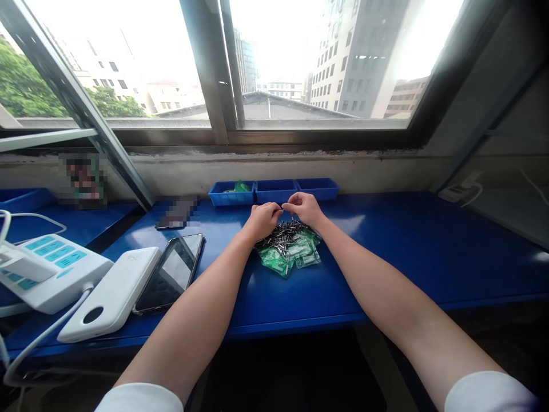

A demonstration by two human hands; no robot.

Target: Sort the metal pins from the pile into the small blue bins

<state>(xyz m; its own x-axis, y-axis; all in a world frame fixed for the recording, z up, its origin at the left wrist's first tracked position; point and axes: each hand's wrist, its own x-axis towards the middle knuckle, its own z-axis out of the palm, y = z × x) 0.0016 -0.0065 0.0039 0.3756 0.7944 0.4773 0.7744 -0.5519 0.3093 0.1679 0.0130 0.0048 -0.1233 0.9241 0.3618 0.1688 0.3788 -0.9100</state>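
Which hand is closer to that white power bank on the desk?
Left. The left hand is right of the white power bank and farther back, by the left side of the small metal parts; the right hand lies farther right, so farther away.

Bright daylight enters through a metal-framed window [221, 80] beyond both hands. Below it runs a pale, chipped wall [184, 171], and beneath the hands spreads a glossy blue table [394, 246]; a metal upright [92, 120] slants to the left hand's left.

Blue bins [275, 191] beyond heap of small metal parts [283, 236]; green plastic bags [281, 260] under near side of heap; both hands [285, 214] above heap's far edge.
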